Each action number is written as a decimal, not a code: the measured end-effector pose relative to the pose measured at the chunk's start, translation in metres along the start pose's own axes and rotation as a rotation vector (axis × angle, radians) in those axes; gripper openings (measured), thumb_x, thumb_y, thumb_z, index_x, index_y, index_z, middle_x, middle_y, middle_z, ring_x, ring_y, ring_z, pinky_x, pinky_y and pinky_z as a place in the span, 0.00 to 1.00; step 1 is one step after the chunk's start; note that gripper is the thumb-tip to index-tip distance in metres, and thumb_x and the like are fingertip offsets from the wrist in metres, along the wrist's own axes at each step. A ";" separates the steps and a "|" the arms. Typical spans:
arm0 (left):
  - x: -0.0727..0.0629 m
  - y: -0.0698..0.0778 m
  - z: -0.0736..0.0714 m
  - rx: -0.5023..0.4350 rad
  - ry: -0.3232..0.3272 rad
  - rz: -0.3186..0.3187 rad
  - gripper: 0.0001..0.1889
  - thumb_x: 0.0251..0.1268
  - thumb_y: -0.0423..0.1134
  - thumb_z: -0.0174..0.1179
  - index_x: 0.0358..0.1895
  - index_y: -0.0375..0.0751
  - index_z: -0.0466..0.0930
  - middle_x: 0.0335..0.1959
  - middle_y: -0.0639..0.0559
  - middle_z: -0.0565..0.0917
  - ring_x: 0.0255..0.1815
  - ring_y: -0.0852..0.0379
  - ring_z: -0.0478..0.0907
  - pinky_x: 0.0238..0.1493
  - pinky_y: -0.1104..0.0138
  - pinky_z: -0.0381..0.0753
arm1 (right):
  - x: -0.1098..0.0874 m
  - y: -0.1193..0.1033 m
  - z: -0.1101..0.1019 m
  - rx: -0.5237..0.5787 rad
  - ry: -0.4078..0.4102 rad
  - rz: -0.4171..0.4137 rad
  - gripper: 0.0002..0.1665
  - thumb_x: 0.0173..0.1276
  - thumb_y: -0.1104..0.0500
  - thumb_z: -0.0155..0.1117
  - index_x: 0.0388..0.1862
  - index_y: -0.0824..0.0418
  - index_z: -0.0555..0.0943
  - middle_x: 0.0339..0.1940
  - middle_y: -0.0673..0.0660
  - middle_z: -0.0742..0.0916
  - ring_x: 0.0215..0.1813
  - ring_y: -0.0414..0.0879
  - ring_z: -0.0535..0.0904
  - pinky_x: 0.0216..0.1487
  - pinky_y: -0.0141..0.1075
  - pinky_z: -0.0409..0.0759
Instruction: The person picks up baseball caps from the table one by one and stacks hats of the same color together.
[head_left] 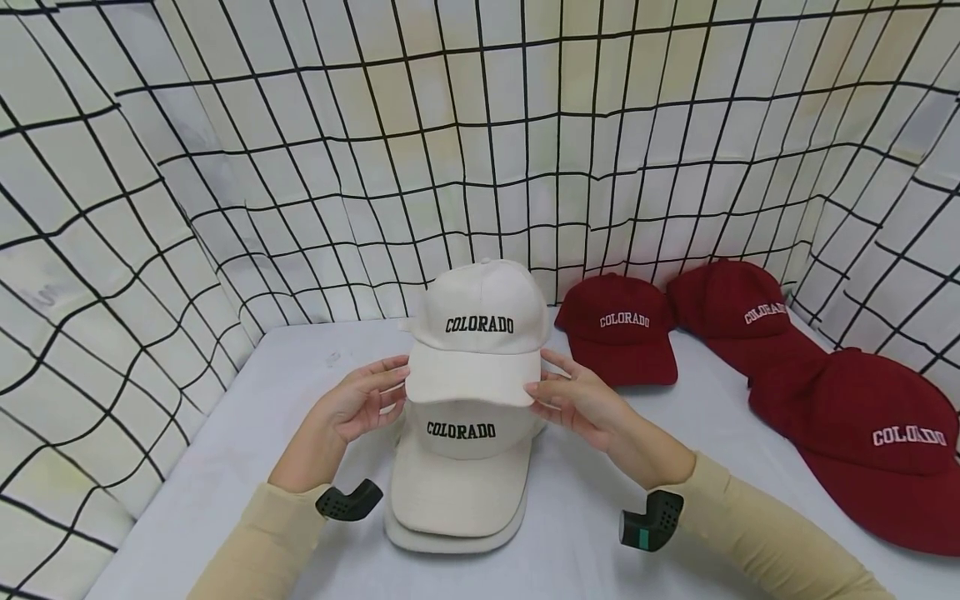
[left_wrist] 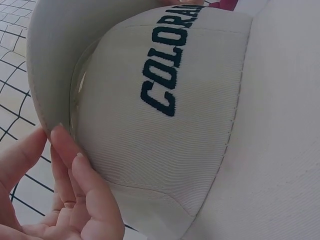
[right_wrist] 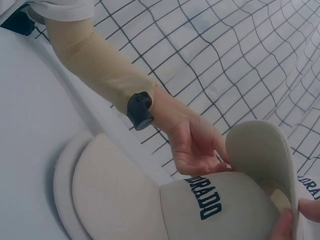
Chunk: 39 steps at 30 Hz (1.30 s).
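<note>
A white cap [head_left: 480,304] with dark COLORADO lettering sits at the top of a stack, its brim overlapping the crown of the white cap below [head_left: 461,492]. Another pale brim [head_left: 450,546] shows beneath that one. My left hand [head_left: 367,400] pinches the top cap's brim at its left edge; in the left wrist view, the thumb and fingertips [left_wrist: 62,137] meet at the brim. On the opposite edge, my right hand [head_left: 581,400] grips the same brim between thumb and fingers. The right wrist view shows the brim's underside [right_wrist: 260,150] raised in front of the lower cap's lettering.
Three dark red COLORADO caps lie to the right: one near the back [head_left: 622,333], another in the back corner [head_left: 731,308], and one closer [head_left: 862,425]. A white cloth [head_left: 300,375] covers the table. Black netting [head_left: 465,150] over pale walls encloses the back and sides.
</note>
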<state>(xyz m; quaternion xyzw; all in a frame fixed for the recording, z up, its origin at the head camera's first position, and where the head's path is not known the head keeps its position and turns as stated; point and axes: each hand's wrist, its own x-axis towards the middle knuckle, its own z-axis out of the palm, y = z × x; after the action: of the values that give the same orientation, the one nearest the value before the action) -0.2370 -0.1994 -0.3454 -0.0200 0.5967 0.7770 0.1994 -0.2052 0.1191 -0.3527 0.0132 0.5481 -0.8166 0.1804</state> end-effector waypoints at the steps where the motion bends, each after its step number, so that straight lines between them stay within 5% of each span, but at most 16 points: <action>1: 0.000 0.000 0.000 0.003 0.001 -0.003 0.06 0.78 0.33 0.55 0.47 0.49 0.79 0.39 0.57 0.84 0.39 0.63 0.80 0.36 0.72 0.82 | 0.000 0.000 0.000 0.005 0.001 0.002 0.45 0.74 0.70 0.57 0.84 0.61 0.50 0.66 0.64 0.71 0.50 0.46 0.79 0.54 0.36 0.83; 9: 0.001 0.000 0.001 0.041 -0.007 -0.021 0.06 0.79 0.35 0.54 0.52 0.45 0.76 0.38 0.56 0.83 0.38 0.63 0.80 0.35 0.72 0.82 | -0.002 -0.004 -0.001 0.093 0.034 0.049 0.42 0.77 0.68 0.56 0.84 0.61 0.51 0.68 0.63 0.70 0.49 0.45 0.79 0.52 0.32 0.83; 23: 0.000 -0.004 -0.003 0.039 0.005 -0.061 0.08 0.78 0.36 0.56 0.40 0.50 0.84 0.36 0.55 0.83 0.36 0.63 0.81 0.33 0.73 0.82 | -0.002 -0.001 0.004 0.178 0.042 0.085 0.40 0.80 0.68 0.53 0.84 0.63 0.50 0.64 0.61 0.72 0.50 0.44 0.78 0.53 0.31 0.82; 39: -0.003 -0.007 -0.013 0.109 -0.016 -0.073 0.08 0.77 0.38 0.58 0.54 0.46 0.76 0.41 0.57 0.83 0.42 0.61 0.78 0.38 0.72 0.82 | -0.007 0.011 0.006 0.130 0.019 0.055 0.41 0.79 0.70 0.53 0.84 0.62 0.48 0.68 0.65 0.69 0.46 0.44 0.82 0.52 0.33 0.83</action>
<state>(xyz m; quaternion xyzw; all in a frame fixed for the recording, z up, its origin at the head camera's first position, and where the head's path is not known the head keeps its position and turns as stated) -0.2347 -0.2106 -0.3553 -0.0245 0.6353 0.7358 0.2332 -0.1947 0.1121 -0.3588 0.0478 0.4948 -0.8452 0.1962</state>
